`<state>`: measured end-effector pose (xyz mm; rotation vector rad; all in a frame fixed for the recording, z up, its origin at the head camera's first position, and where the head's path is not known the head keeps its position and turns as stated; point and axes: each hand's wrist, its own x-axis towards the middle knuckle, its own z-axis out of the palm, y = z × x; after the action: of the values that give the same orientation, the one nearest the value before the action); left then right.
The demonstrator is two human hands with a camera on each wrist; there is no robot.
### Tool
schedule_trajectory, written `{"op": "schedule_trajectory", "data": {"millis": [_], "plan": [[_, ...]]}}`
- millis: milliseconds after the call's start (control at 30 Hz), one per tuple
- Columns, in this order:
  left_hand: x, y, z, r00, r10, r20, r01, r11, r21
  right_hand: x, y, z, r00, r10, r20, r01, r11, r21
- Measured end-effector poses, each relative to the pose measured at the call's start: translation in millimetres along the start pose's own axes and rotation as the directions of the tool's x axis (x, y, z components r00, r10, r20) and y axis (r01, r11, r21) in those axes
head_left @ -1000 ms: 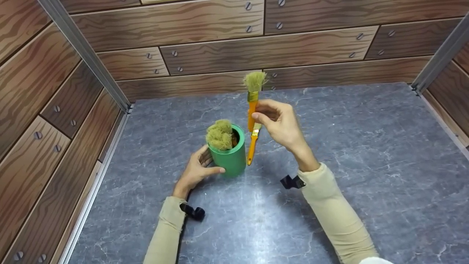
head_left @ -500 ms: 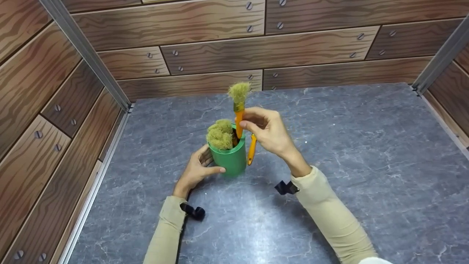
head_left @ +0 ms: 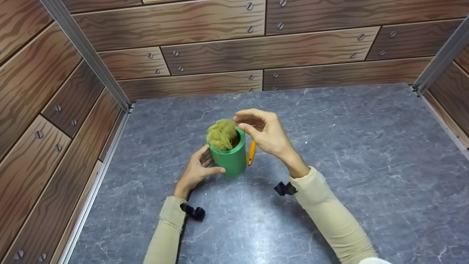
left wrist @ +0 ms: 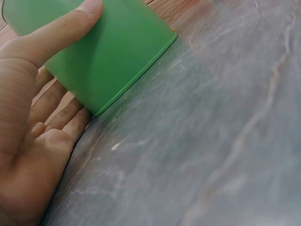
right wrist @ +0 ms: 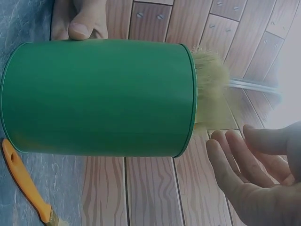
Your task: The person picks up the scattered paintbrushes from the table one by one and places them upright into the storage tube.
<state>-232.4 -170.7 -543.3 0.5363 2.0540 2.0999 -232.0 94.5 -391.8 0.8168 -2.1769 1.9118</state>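
A green cylindrical cup [head_left: 231, 162] stands upright on the table. My left hand [head_left: 195, 171] grips its left side, thumb in front and fingers behind. Bushy, pale bristles of paintbrushes [head_left: 220, 135] stick up over the rim; their handles are mostly hidden inside. Just above the rim, at the right, my right hand [head_left: 269, 134] holds nothing, its fingers apart from the thumb. Another paintbrush [right wrist: 27, 183] with an orange handle lies on the table close to the cup's base, its bristle end covered by my right hand in the head view.
The grey marbled table [head_left: 366, 157] is bounded by wood-patterned panels [head_left: 216, 55] at the back and sides. Metal strips [head_left: 86, 58] run along the corners. A small black camera [head_left: 194, 212] sits on each wrist.
My right hand moved left with a paintbrush to over the cup and let go of it; the brush dropped in among the others. My left hand kept its grip on the cup.
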Motion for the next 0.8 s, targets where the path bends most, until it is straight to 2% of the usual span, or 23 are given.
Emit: {"op": "schedule_trajectory", "data": {"millis": [267,467,633,800], "plan": [[-0.4,0.9,0.2,1.0,-0.025,-0.009,0.025,1.0,0.001,0.1,1.4,-2.9,1.0,0.008,-0.014,-0.008,1.0,-0.009],[0.5,0.9,1.2,1.0,-0.015,-0.011,0.015,1.0,-0.003,0.0,3.5,-6.7,0.997,0.046,-0.056,-0.048,0.998,-0.029],[-0.4,-0.5,1.5,1.0,-0.007,-0.007,0.007,1.0,-0.005,0.1,13.6,-11.8,0.993,0.087,-0.075,-0.094,0.991,-0.091],[-0.9,-0.2,-0.2,1.0,-0.002,-0.014,0.002,1.0,-0.006,1.3,28.2,-17.0,0.986,0.143,-0.083,-0.157,0.969,-0.191]]}}
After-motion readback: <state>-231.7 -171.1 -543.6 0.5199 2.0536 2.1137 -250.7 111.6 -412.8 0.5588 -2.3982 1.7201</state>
